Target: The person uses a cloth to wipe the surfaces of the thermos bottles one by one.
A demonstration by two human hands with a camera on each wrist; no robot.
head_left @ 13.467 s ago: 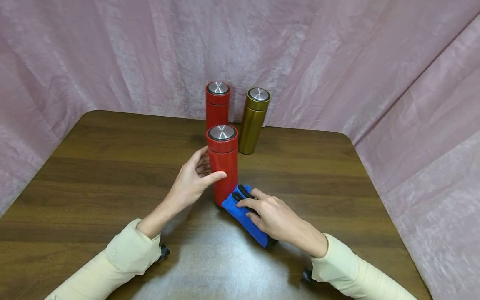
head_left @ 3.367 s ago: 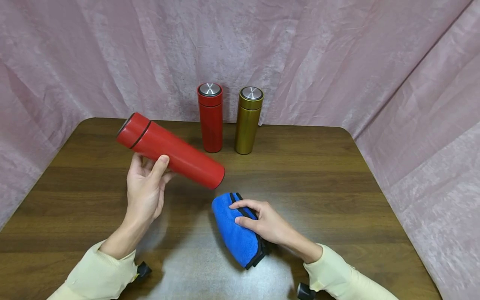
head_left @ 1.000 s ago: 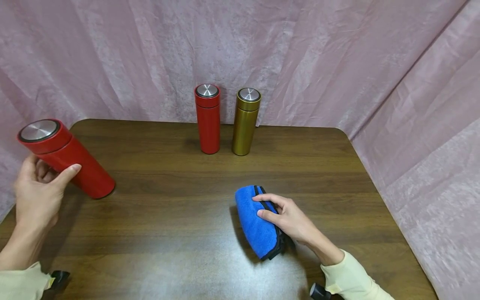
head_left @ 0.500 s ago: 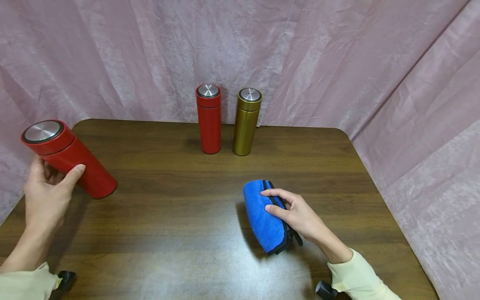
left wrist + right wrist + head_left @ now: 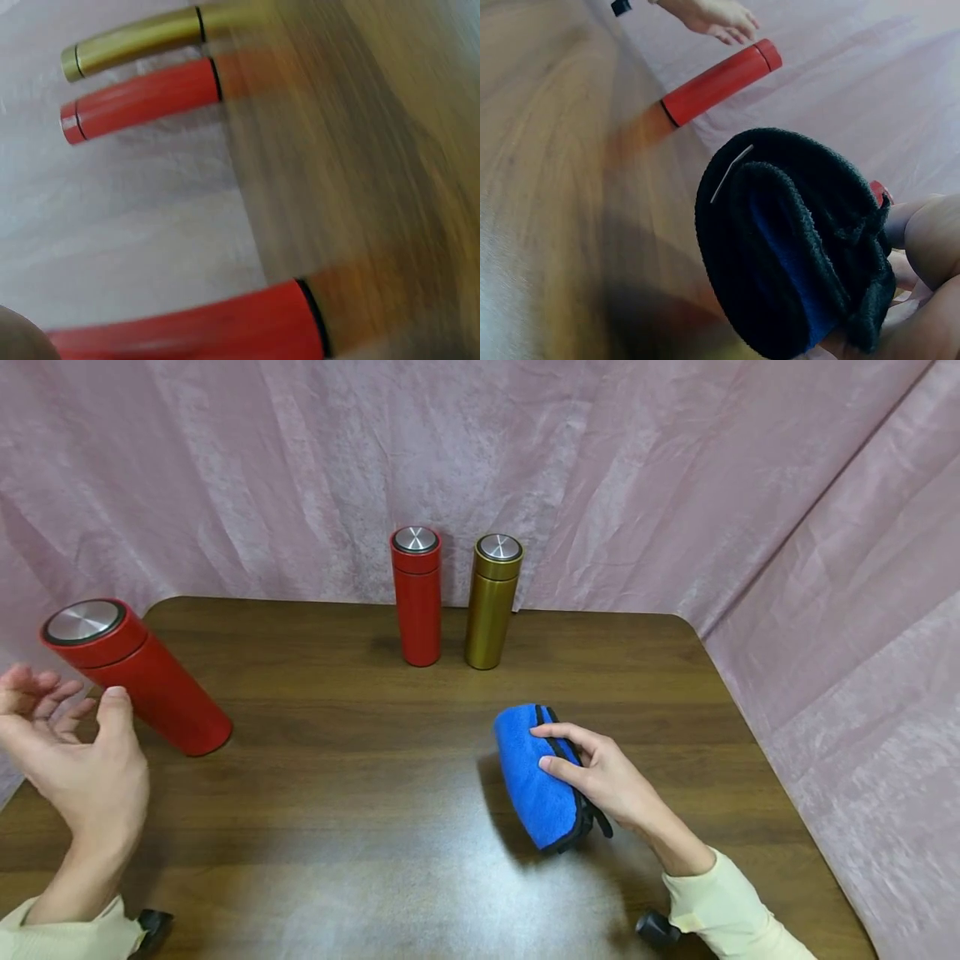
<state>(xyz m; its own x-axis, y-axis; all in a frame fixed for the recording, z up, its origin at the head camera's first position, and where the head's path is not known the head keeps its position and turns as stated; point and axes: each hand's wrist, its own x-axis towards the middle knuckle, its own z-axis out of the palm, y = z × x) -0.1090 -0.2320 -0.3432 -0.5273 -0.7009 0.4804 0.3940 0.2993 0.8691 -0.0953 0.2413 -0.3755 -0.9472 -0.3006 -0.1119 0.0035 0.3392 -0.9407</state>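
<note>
A red thermos bottle (image 5: 161, 685) with a silver lid stands on the left of the table. Just in front of it, my left hand (image 5: 97, 768) has its fingers spread and thumb up, apart from the bottle in the right wrist view. Right of the middle, my right hand (image 5: 611, 781) grips a folded blue towel (image 5: 528, 781) with black edging, thumb and fingers pinching its side. The towel's rolled end (image 5: 772, 240) fills the middle of the right wrist view, its shadow on the wood beside it.
At the back of the wooden table (image 5: 337, 710), a second red thermos (image 5: 417, 610) and a gold thermos (image 5: 493, 610) stand upright side by side. A pink curtain (image 5: 300, 485) hangs behind the table and along its sides.
The front red thermos went from the middle, was tilted in my left hand, and was set down at the left; that hand has let go. My right hand has shifted right with the towel.
</note>
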